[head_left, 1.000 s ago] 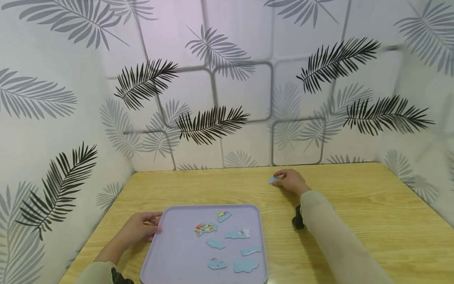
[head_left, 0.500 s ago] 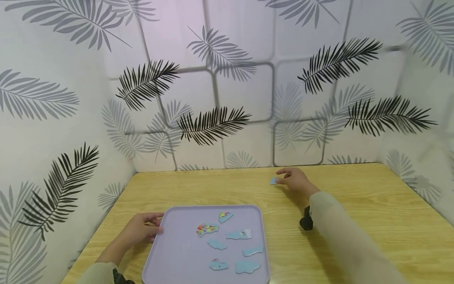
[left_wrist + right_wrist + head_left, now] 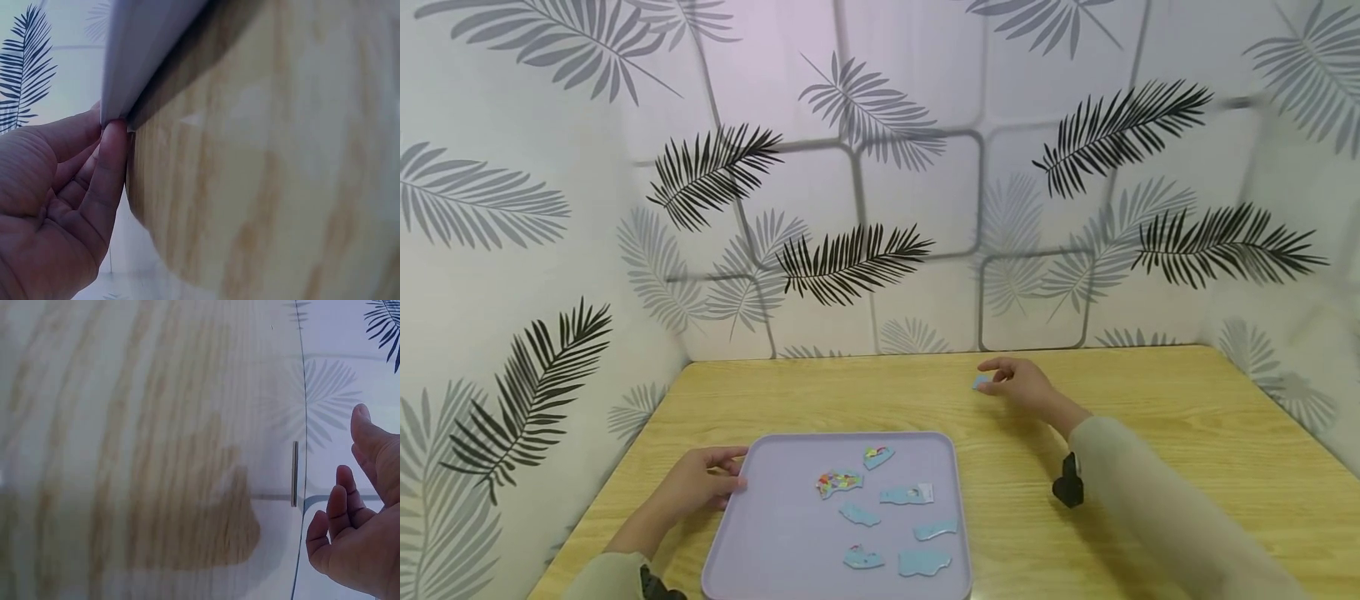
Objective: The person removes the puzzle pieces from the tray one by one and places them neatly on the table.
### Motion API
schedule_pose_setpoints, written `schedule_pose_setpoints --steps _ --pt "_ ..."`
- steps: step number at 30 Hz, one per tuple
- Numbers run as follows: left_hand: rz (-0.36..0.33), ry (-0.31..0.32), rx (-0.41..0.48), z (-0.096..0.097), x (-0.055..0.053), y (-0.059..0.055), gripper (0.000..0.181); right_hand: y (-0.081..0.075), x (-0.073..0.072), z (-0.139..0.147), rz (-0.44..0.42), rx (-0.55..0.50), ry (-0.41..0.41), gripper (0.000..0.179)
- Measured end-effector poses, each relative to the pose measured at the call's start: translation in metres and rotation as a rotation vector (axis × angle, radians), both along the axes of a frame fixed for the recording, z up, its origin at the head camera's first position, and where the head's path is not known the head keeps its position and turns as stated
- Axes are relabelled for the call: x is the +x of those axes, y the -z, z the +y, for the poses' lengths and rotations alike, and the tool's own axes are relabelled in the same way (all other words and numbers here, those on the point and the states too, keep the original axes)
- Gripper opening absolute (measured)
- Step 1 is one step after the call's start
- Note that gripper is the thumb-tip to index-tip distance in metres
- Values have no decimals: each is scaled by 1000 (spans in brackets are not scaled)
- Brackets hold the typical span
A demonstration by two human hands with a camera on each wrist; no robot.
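My left hand holds the left rim of a lilac tray; in the left wrist view its thumb and fingers pinch the tray's edge. At the back of the table, a small light blue piece lies flat. My right hand hovers just beside it. In the right wrist view the thumb is spread from loosely bent fingers, and the blue piece, seen edge-on, is apart from them. Nothing is in that hand.
Several wavy-edged light blue pieces, like puzzle parts, lie spread on the tray's right half, among them a multicoloured piece and a large plain one. A wooden table carries everything. A leaf-patterned wall stands behind it.
The right hand's fingers have come away from the small blue piece, and its forearm has swung a little to the right. The left hand stays on the tray.
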State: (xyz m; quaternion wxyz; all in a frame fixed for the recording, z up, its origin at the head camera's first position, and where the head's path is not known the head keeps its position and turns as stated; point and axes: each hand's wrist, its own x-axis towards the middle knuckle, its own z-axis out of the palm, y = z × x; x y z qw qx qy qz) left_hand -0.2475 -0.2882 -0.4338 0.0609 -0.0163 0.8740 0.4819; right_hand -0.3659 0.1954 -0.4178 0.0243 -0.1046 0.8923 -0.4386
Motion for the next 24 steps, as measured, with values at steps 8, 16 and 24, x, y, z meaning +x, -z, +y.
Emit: schedule_pose_setpoints --steps 8,16,24 --pt "-6 -5 4 0 0 1 50 2 17 -13 44 -35 -15 41" --pt "-7 7 9 -4 -2 2 51 -1 37 -23 60 -131 -41 42" --pt "-10 5 13 -4 -3 4 51 2 57 -35 61 -169 -84 39"
